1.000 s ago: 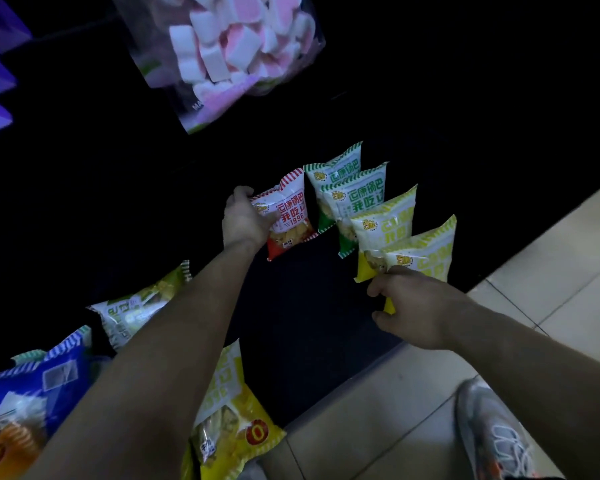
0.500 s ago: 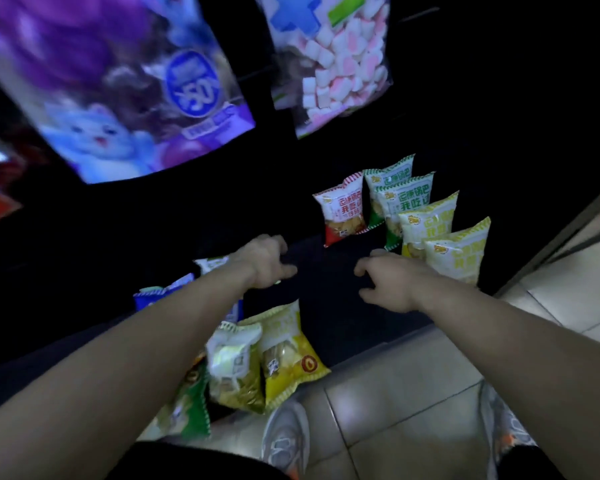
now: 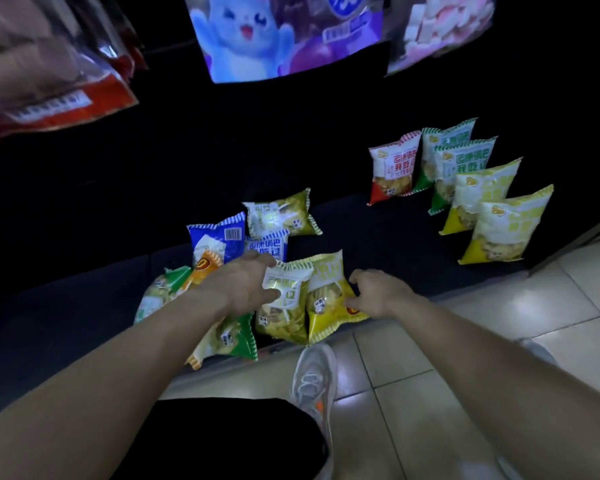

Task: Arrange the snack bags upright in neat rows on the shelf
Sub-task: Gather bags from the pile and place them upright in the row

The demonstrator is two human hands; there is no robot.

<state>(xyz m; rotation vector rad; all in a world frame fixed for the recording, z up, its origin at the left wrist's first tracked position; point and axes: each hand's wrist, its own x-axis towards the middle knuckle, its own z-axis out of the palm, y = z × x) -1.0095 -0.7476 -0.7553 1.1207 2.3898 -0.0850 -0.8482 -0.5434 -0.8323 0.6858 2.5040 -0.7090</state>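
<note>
One head-worn view is aimed forward and down, close over the low shelf (image 3: 378, 233) and tiled floor (image 3: 430, 358).

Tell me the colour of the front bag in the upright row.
The front bag is yellow and white; the head view shows it best.

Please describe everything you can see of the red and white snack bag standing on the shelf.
The red snack bag is a glossy plastic packet: white face with red print, red-striped sealed top, red lower corner, pale crisps pictured. It stands upright, slightly tilted, on the dark shelf, just left of the rear green snack bag; whether they touch is unclear. No hand is on it.
</note>
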